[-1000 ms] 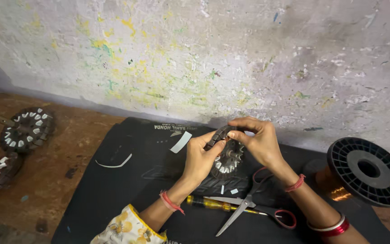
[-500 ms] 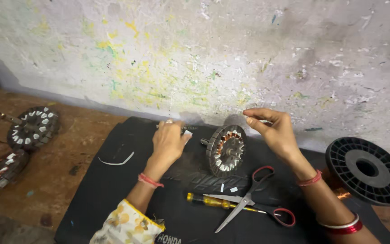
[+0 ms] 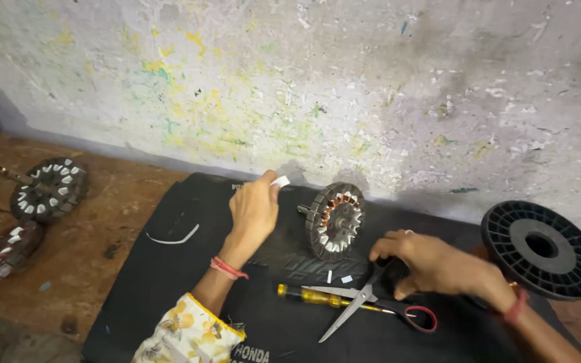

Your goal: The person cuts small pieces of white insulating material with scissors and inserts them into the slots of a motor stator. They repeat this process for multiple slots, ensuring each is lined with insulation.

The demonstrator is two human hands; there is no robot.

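Taking the round, slotted metal motor core standing on edge near the middle of the black rubber mat as the landmark: far to its left, on the worn brown wooden surface, lie two similar dark wound cores with white slot papers; the lower one is cut off by the picture's edge, so its condition cannot be judged. Nearer, a thin curved white strip lies loose on the mat and could be brushed away by a sleeve.

Just left of the core, the left hand is raised, its fingers pinched together on a small white slip of paper. The slip is tiny and lightly held; it could slip out or crease if pressed into a slot at an angle.

The core balances on its rim with neither hand on it, so it could roll or topple, especially on the ridged mat.

Below it lie a yellow-handled screwdriver and red-handled steel scissors, with small white paper offcuts between. The right hand reaches down onto the scissors' handles, fingers curled around them; whether it grips them fully is hard to tell. The blades point towards the left forearm, a nick risk.

Far right, a black plastic wire spool lies on its flange.
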